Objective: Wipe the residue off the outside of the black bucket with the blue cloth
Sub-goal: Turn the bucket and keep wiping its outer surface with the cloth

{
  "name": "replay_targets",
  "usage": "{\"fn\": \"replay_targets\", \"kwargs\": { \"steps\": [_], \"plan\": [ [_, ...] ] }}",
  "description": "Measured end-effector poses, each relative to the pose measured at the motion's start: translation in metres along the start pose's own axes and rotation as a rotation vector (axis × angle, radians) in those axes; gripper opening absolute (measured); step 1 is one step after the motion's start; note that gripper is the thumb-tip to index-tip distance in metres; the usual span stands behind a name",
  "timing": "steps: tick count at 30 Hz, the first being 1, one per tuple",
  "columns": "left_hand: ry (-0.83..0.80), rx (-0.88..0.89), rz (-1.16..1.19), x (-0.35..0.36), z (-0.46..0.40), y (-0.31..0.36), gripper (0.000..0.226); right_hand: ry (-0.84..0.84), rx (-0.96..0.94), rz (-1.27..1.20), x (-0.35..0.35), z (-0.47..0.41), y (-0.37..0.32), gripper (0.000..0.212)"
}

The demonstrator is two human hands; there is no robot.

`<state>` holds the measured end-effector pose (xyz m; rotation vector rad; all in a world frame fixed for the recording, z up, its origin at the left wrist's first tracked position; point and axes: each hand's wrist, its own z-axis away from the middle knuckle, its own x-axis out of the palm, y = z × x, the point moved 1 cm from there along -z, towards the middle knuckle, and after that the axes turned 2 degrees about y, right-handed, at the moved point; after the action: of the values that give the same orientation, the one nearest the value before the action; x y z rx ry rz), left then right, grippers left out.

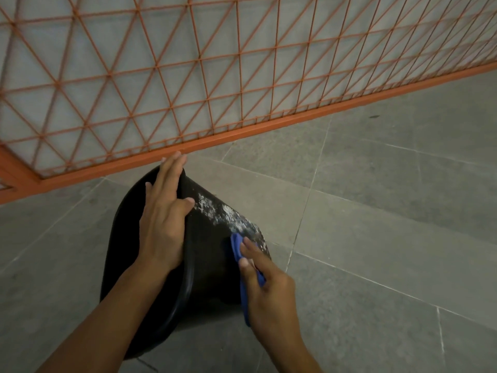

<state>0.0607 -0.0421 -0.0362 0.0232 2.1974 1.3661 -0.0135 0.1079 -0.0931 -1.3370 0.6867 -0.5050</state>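
A: What is the setting, and where is the bucket located?

B: A grey tiled floor [376, 211] is shown, bounded behind by an orange mesh fence [188, 76]. The bucket [209, 265] is tipped on its side on the floor, near the fence, with its outer wall turned up and to the right.

A: How is it held?

B: The rim is gripped by the left hand [164, 219]: the fingers [172, 168] are laid over the rim toward the inside, and the thumb is pressed on the outer wall. The cloth [238, 249] is pinched, folded, in the right hand [266, 289] and pressed against the wall just below the residue [228, 214].

A: What remains to be done?

B: A white, speckled band of residue is still seen along the upper wall, from near the left thumb down to the cloth. The wiping is judged to be at an early stage.

A: How is the bucket expected to handle?

B: It is judged light, since it is steadied by one hand. The wall appears smooth and stiff plastic, so rolling or sliding under wiping pressure is to be expected. The rim is the recommended hold. The cloth is soft and is best kept bunched under the fingertips.
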Motion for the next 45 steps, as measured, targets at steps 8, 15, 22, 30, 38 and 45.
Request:
{"fn": "replay_targets", "kwargs": {
  "steps": [8, 15, 22, 30, 38, 45],
  "plan": [
    [0.023, -0.013, 0.0, 0.003, -0.001, 0.01, 0.062, 0.046, 0.074, 0.163, -0.012, -0.034, 0.022, 0.03],
    [0.023, 0.005, 0.036, -0.004, -0.001, 0.002, 0.057, 0.027, 0.062, 0.19, -0.007, -0.054, 0.023, 0.028],
    [0.016, -0.005, 0.049, -0.011, -0.002, -0.007, 0.061, -0.007, 0.042, 0.181, -0.007, -0.029, 0.021, 0.029],
    [0.019, 0.015, -0.03, 0.0, 0.0, 0.009, 0.062, 0.054, 0.136, 0.408, -0.016, -0.052, 0.037, 0.024],
    [0.029, -0.005, -0.019, -0.003, 0.002, 0.009, 0.062, 0.039, 0.161, 0.432, -0.013, -0.075, 0.042, 0.024],
    [0.025, 0.019, -0.015, -0.006, 0.001, 0.003, 0.062, 0.043, 0.052, 0.451, -0.014, -0.05, 0.039, 0.022]
  ]
}}
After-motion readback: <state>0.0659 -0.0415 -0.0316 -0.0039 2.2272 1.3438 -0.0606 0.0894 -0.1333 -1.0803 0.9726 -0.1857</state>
